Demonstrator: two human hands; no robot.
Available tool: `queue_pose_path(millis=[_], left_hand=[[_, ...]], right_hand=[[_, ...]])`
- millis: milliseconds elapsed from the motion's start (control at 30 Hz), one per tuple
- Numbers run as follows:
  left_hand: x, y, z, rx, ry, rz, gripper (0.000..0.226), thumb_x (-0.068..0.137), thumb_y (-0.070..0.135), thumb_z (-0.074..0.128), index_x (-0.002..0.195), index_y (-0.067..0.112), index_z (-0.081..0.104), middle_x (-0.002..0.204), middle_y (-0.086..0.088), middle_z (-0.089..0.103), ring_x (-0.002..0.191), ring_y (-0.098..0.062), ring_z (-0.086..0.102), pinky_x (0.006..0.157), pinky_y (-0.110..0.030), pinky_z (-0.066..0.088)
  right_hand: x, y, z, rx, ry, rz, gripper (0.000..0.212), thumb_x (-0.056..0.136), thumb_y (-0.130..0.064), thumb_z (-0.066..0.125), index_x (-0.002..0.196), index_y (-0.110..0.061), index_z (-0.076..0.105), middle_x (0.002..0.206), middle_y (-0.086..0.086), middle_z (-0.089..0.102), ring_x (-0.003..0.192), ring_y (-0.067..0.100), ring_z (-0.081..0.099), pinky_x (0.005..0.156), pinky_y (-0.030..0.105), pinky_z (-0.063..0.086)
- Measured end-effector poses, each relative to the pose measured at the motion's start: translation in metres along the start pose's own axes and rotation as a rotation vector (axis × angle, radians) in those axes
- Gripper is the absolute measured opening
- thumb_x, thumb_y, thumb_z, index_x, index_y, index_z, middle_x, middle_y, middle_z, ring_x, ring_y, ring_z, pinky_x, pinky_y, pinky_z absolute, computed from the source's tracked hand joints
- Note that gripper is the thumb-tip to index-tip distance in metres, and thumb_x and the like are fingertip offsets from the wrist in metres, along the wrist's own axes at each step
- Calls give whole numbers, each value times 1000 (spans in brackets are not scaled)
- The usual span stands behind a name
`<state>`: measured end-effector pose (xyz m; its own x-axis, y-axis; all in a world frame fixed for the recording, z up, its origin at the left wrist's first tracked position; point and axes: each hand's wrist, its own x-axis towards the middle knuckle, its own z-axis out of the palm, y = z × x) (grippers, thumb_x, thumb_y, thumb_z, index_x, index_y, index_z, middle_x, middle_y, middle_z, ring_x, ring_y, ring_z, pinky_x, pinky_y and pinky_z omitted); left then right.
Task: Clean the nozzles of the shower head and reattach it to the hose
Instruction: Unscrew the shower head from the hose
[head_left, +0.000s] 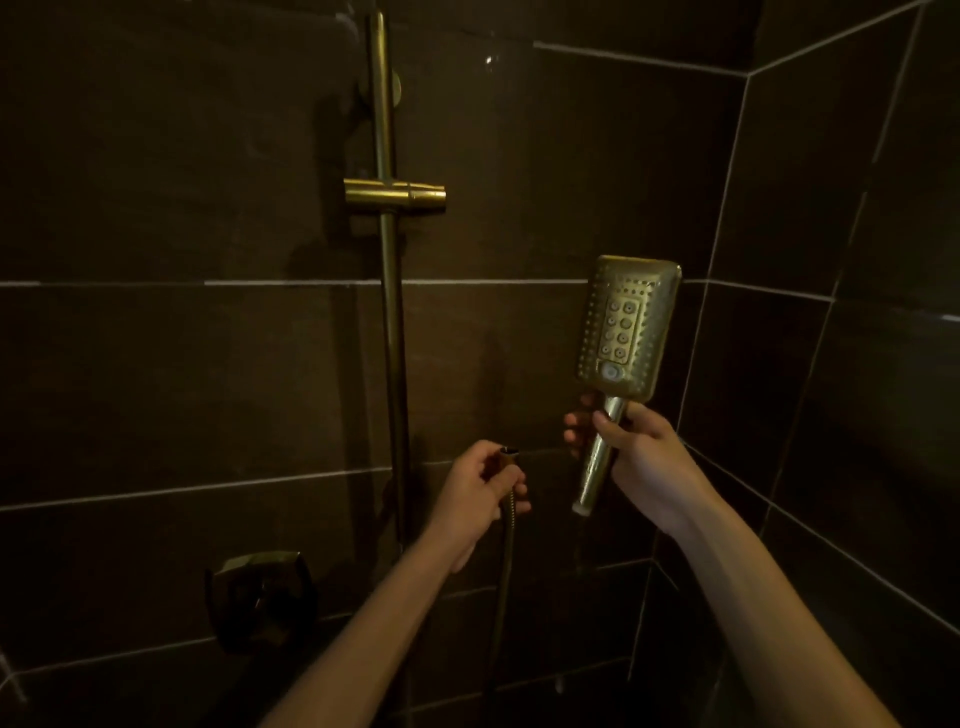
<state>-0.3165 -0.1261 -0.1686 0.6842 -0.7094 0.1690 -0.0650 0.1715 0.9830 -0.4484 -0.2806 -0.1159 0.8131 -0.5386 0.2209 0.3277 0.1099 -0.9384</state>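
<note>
Brass fittings are catching what little light there is in this dark tiled shower. The right hand is holding the shower head upright by its handle, fingers wrapped closed around the stem, nozzle face turned toward the camera. The threaded bottom of the handle is hanging free, near but apart from the hose end. The left hand is gripping the hose just below its connector nut, fingers closed on it, with the nut's open mouth pointing up. The hose is trailing down out of view. Behind both, the slide rail and its empty holder are standing on the wall, and the mixer valve is sitting lower left.

Judging by this, the head is detached and reattachment is not yet begun. Whether the nozzles are clean is too hard to tell in this light. The main risk is cross-threading: the handle is tilted relative to the nut, and dim light is making alignment harder. A wet, smooth handle could also slip and strike the tiles. A sealing washer may be missing; the nut's inside is not visible.
</note>
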Motion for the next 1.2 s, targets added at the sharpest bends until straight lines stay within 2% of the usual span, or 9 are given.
queue_pose_path(millis=[200,300,467,533,600,667,767,1033,1200], left_hand=[[56,77,-8,166,9,124,16,98,6,53,98,20,60,97,-5,61,91,-16,65,87,-46,60],[83,127,-8,226,71,207,16,99,6,50,100,20,59,95,-3,61,88,-16,64,91,-50,57],[115,203,-7,408,135,373,19,98,-1,51,111,10,58,93,-7,58,81,-19,64,87,-49,58],[124,229,-9,548,180,424,20,96,3,56,115,9,60,103,-12,65,92,-23,68,90,-46,57],[135,250,-13,715,246,506,24,94,9,62,118,11,63,110,-8,66,103,-20,65,91,-38,55],[142,270,-17,850,296,602,26,92,14,65,118,14,65,112,-3,66,101,-12,58,85,-27,50],[150,297,-23,1004,335,678,27,91,15,68,117,12,67,113,-6,68,99,-12,58,82,-24,43],[160,320,-51,1128,387,590,24,92,13,66,114,6,64,111,-12,67,103,-21,63,83,-29,50],[163,319,-53,1254,380,552,26,93,13,64,117,4,62,116,-15,65,110,-27,62,88,-33,52]], right_hand=[[16,-21,-1,-95,37,-34,20,94,-12,57,107,-17,72,104,5,70,101,22,69,90,40,51],[28,-30,3,-63,30,-61,19,94,-9,56,109,-11,69,101,9,69,92,20,70,84,36,52],[42,-47,14,-4,15,-50,21,95,-7,53,113,-10,64,98,9,70,92,21,70,83,36,53],[47,-53,18,22,4,-64,21,95,-6,53,113,-9,64,96,9,70,89,20,71,84,36,53],[53,-57,20,34,-8,-78,21,95,-5,53,113,-7,63,96,10,69,87,19,71,82,35,53],[58,-61,23,25,-18,-89,22,95,-5,53,115,-5,62,98,11,68,89,20,70,82,34,53],[64,-65,27,14,-10,-99,22,95,-5,53,114,-6,63,101,11,68,91,20,70,81,32,52],[69,-69,33,1,-20,-88,23,93,-7,56,113,-8,66,105,11,68,97,22,69,81,33,52],[70,-73,37,-18,-26,-101,23,94,-6,54,115,-7,64,111,15,65,106,27,65,90,37,50]])
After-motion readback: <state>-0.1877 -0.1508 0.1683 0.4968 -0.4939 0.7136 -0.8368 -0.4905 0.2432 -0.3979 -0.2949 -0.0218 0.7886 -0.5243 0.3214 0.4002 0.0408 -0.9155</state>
